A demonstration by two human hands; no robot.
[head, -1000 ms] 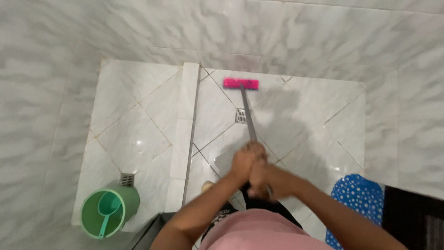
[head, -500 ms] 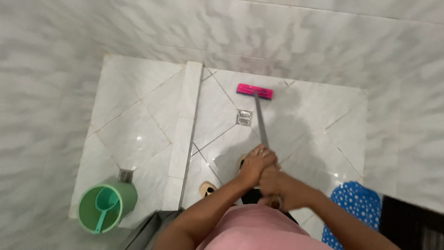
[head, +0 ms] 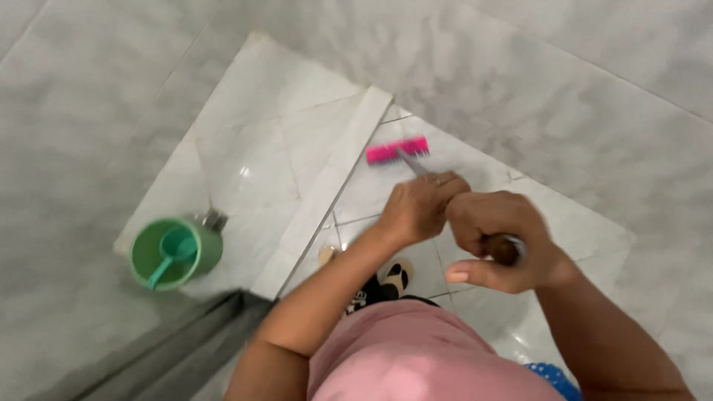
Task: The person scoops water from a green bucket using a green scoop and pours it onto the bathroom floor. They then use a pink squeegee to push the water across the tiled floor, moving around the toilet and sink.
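Grey handle [head: 417,168] runs through both fists: the left hand [head: 417,208] is closed around it further down, nearer the brush, and the right hand [head: 501,241] is closed around its upper end, thumb out. From the hands the shaft runs up and to the left, ending in the pink brush head [head: 397,151], which rests on the white floor tile [head: 475,160] just beside the raised tile kerb [head: 327,193]. Well apart, past the kerb near the floor's left corner, stands a green bucket [head: 212,249] with a green scoop [head: 172,251] in it.
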